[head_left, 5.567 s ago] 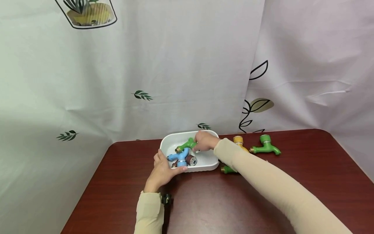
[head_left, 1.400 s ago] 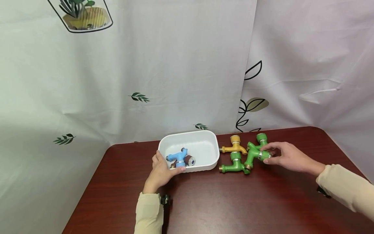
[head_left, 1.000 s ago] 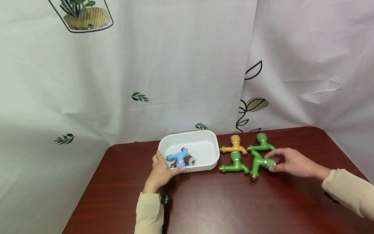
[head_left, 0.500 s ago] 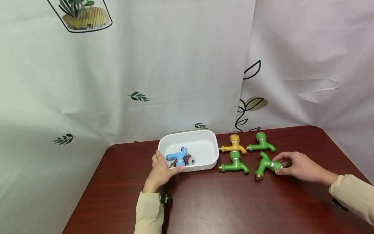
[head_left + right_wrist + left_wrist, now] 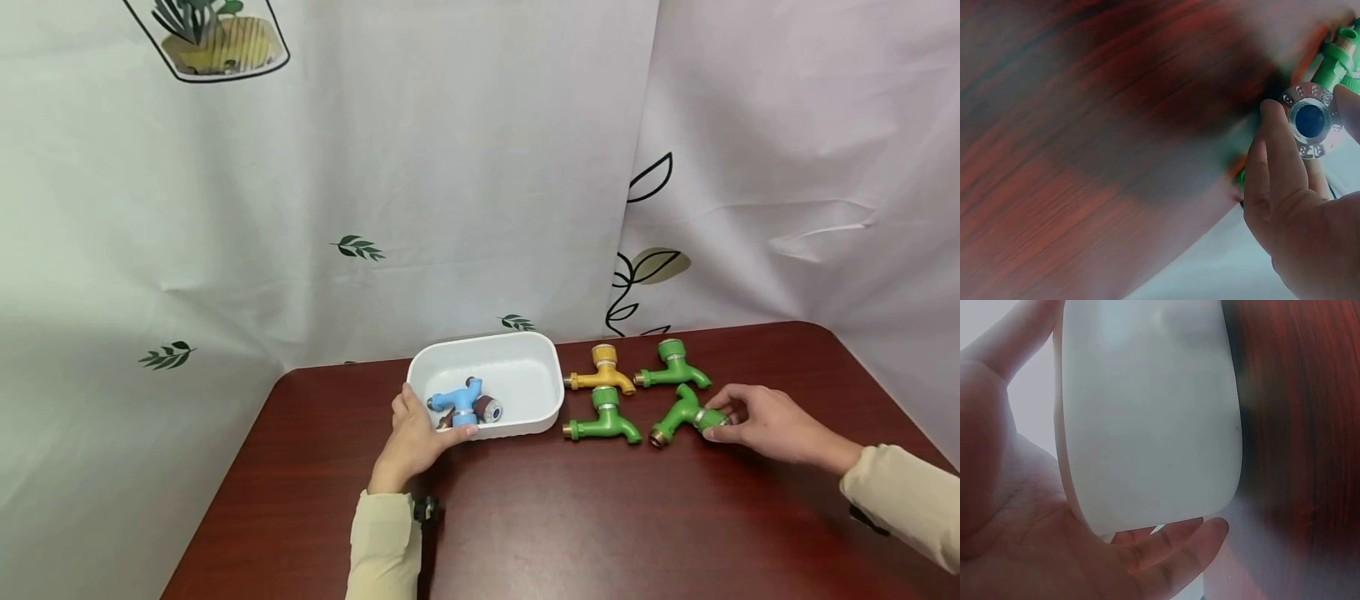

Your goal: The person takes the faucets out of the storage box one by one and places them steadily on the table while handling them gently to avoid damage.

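My left hand (image 5: 411, 442) grips the near left corner of a white plastic tray (image 5: 528, 379), thumb along the front rim and fingers round the left end. In the left wrist view the tray's outer wall (image 5: 1147, 412) fills the middle. A blue tap (image 5: 457, 402) lies in the tray over a partly hidden brown tap (image 5: 489, 409). At the right, my right hand (image 5: 772, 425) pinches a green tap (image 5: 681, 410) by its ribbed knob, its brass threaded end pointing toward the front left. The right wrist view shows the knob's round end (image 5: 1310, 120) between thumb and fingers.
Between the tray and the held tap lie a yellow tap (image 5: 602, 378) and, in front of it, a green tap (image 5: 606, 427). Another green tap (image 5: 678, 371) lies behind the held one. The dark red table (image 5: 600, 517) ends at a pale printed curtain (image 5: 465, 167).
The right hand has brought the green tap out of the tray to the table's right side. Lately it shifted further right and turned slightly. The left hand has stayed on the tray.
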The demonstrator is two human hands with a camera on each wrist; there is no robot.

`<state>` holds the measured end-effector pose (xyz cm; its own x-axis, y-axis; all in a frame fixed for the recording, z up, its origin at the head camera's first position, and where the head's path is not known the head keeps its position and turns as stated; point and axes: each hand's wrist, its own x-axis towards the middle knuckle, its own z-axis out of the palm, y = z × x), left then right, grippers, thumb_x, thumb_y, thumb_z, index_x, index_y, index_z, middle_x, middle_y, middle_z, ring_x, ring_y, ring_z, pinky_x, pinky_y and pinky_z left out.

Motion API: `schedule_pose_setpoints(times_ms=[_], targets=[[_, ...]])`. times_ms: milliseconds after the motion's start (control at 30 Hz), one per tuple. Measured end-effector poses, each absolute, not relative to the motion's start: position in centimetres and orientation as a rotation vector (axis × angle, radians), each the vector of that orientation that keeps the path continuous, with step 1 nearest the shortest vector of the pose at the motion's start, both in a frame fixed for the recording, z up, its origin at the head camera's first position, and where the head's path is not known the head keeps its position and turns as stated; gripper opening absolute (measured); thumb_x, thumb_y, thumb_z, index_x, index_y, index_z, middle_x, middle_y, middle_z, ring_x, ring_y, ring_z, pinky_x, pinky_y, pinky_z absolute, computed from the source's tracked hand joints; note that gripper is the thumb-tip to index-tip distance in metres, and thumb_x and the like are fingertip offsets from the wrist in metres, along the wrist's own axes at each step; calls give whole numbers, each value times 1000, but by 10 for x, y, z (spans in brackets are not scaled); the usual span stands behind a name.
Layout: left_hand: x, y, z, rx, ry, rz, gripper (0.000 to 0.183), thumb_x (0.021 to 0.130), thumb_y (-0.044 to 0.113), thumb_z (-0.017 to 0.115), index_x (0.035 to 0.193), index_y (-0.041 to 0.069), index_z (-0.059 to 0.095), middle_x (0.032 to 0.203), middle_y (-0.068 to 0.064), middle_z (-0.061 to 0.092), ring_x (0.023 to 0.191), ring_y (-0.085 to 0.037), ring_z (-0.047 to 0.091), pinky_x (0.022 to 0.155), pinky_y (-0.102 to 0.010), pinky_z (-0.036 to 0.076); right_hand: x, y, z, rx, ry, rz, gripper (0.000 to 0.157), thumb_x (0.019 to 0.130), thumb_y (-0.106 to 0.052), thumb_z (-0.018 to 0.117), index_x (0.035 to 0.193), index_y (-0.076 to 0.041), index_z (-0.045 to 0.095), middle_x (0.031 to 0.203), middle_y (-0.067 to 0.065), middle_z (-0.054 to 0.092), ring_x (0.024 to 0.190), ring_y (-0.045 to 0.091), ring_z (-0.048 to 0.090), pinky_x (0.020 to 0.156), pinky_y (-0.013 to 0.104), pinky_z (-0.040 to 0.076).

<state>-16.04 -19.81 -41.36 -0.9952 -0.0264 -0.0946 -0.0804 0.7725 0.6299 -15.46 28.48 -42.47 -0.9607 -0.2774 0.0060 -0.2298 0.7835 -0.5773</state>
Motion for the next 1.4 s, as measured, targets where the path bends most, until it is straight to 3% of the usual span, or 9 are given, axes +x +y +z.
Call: schedule_pose_setpoints(times_ms=[800, 1233, 1400], targets=[[-160, -197, -414, -103, 2889, 1015, 140, 73, 54, 86, 153, -14, -6, 153, -35, 13, 136, -49, 27, 105, -58, 38, -150, 274, -428, -354, 2934, -842, 40, 75, -43, 87, 88, -13, 64, 82, -5, 62, 71, 9, 53, 62, 28, 43], [-160, -197, -413, -95, 2890, 1023, 139, 74, 54, 86, 153, -13, -6, 153, -34, 13, 135, -48, 28, 105, -57, 39, -150, 275, -427, -360, 2953, -824, 60, 76, -42, 87, 107, 3, 64, 90, 1, 63, 81, 15, 59, 67, 31, 48], [-159, -197, -413, -97, 2886, 1011, 138, 75, 55, 85, 153, -13, -6, 153, -34, 12, 133, -48, 29, 103, -57, 41, -152, 273, -423, -334, 2992, -817, 63, 77, -46, 85, 109, 4, 64, 90, 3, 65, 81, 18, 62, 69, 34, 49]])
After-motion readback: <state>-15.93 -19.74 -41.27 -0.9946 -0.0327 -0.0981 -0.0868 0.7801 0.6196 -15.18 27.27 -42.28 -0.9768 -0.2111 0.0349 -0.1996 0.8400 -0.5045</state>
